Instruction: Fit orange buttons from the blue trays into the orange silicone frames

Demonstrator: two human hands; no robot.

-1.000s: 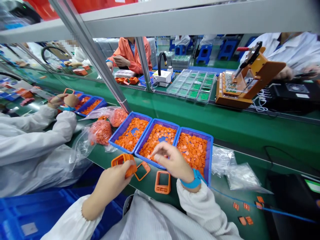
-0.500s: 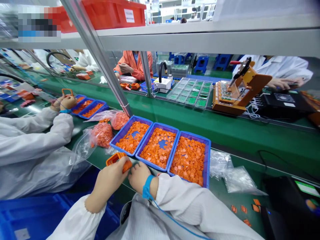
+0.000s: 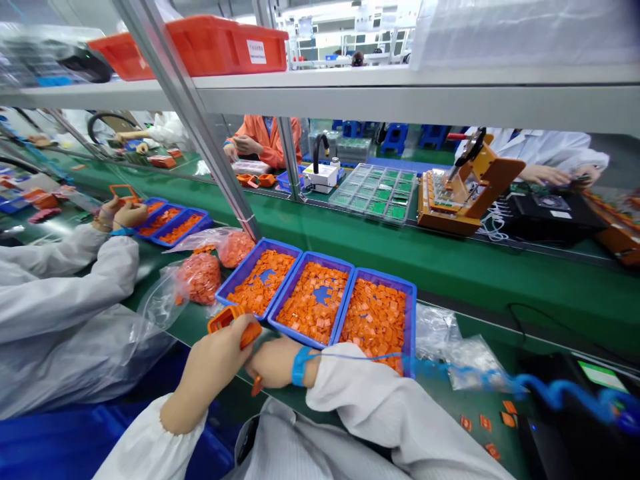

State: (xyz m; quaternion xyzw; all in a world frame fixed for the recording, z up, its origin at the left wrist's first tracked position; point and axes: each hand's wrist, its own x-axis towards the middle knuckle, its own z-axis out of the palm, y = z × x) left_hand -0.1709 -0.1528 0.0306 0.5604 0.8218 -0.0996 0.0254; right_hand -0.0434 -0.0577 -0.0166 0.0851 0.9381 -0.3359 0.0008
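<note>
My left hand (image 3: 216, 360) is wrapped round an orange plastic frame (image 3: 225, 319) with an opening in it, held just in front of the blue trays. Beside it, my right hand (image 3: 273, 362) has its fingers curled, and a small orange plastic piece (image 3: 257, 385) sticks out below them. A blue wrist strap (image 3: 300, 365) circles my right wrist. Small flat orange parts fill much of the left tray (image 3: 223, 291), the middle tray (image 3: 273, 319) and the right tray (image 3: 412, 320). My right fingertips are partly hidden.
Bags of orange parts (image 3: 200, 275) lie left of the trays, clear plastic bags (image 3: 475, 360) to the right. A co-worker's sleeve (image 3: 107, 267) is at the left. A metal post (image 3: 200, 113) and shelf (image 3: 400, 100) stand ahead. A black device (image 3: 565, 413) sits at right.
My right hand has turned, and a small orange piece now shows beneath it. The blue strap cord has swung up from my lap to run rightward over my sleeve. The left hand keeps the frame.
</note>
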